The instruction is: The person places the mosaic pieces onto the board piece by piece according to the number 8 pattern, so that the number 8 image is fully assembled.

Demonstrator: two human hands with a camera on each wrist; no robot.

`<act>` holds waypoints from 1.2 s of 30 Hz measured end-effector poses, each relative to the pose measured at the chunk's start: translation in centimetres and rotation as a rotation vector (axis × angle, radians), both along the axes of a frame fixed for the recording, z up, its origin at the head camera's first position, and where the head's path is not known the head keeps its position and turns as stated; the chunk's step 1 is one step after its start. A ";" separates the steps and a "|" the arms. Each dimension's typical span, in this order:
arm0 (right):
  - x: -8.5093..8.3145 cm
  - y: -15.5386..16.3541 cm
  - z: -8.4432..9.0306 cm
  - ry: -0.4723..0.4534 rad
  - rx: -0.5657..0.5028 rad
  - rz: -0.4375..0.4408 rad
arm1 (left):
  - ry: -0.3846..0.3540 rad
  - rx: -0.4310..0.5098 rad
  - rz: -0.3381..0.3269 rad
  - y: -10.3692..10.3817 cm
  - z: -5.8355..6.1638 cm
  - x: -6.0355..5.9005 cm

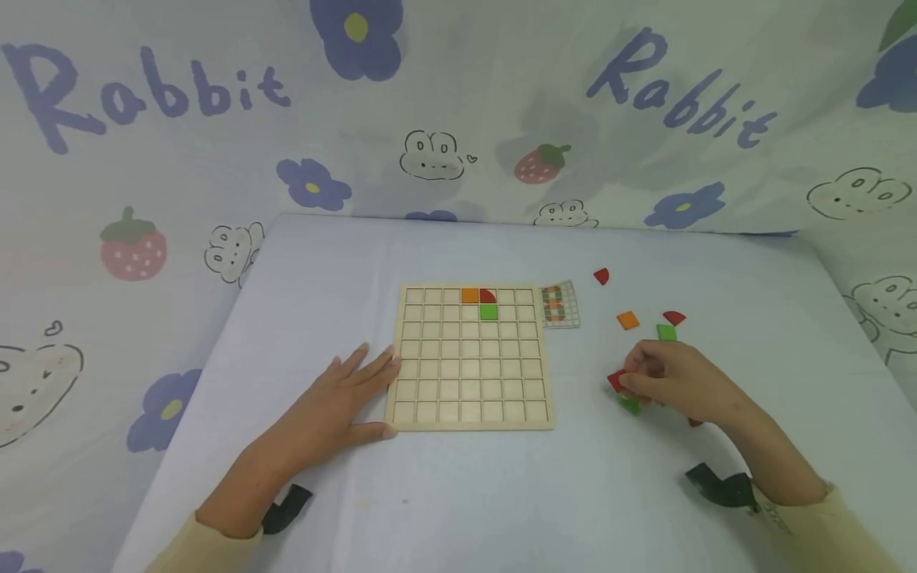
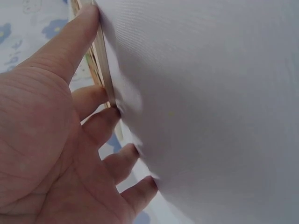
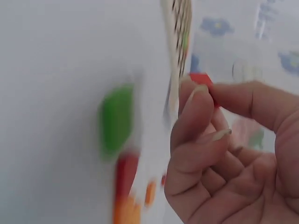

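A square wooden grid board (image 1: 470,369) lies on the white table. An orange square tile (image 1: 470,296), a red quarter-circle tile (image 1: 487,296) and a green square tile (image 1: 489,312) sit in its upper cells. My left hand (image 1: 325,410) rests spread beside the board, with thumb and fingertips at its left edge. To the right of the board, my right hand (image 1: 684,382) pinches a small red tile (image 3: 202,81) between thumb and fingers. A green tile (image 1: 630,405) lies just below that hand in the head view.
A pattern card (image 1: 570,312) lies against the board's upper right edge. Loose around the right hand are a red quarter-circle (image 1: 602,276), an orange square (image 1: 628,320), another red piece (image 1: 674,317) and a green square (image 1: 667,333). A printed cloth (image 1: 444,103) hangs behind the table.
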State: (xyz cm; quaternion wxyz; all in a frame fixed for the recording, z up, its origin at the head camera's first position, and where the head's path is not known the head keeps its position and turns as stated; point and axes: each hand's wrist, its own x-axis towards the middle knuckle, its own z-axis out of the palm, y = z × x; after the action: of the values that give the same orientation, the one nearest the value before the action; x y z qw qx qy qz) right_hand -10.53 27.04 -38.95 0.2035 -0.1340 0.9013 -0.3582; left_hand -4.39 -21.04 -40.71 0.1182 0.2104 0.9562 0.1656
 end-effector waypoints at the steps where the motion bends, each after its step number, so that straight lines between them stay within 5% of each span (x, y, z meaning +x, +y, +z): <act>1: -0.3 -0.9 0.1 -0.010 -0.013 -0.003 | -0.002 0.002 0.000 -0.1 0.0 0.0; 12: -4.9 -9.3 -0.4 -0.112 -0.142 -0.027 | 0.000 0.025 -0.010 -0.5 -0.4 0.0; 19: -7.6 -13.2 -1.5 -0.163 -0.117 -0.049 | 0.008 0.016 -0.007 -0.5 -0.5 0.0; 36: -8.7 -16.2 -1.5 -0.179 0.016 -0.020 | 0.020 -0.007 -0.003 -0.3 -0.3 -0.1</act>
State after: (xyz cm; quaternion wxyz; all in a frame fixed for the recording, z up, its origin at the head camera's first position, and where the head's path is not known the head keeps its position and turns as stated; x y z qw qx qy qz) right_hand -19.24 10.81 -40.47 0.2808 -0.0911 0.8835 -0.3637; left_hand -4.45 -21.31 -40.96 0.1099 0.2131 0.9576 0.1600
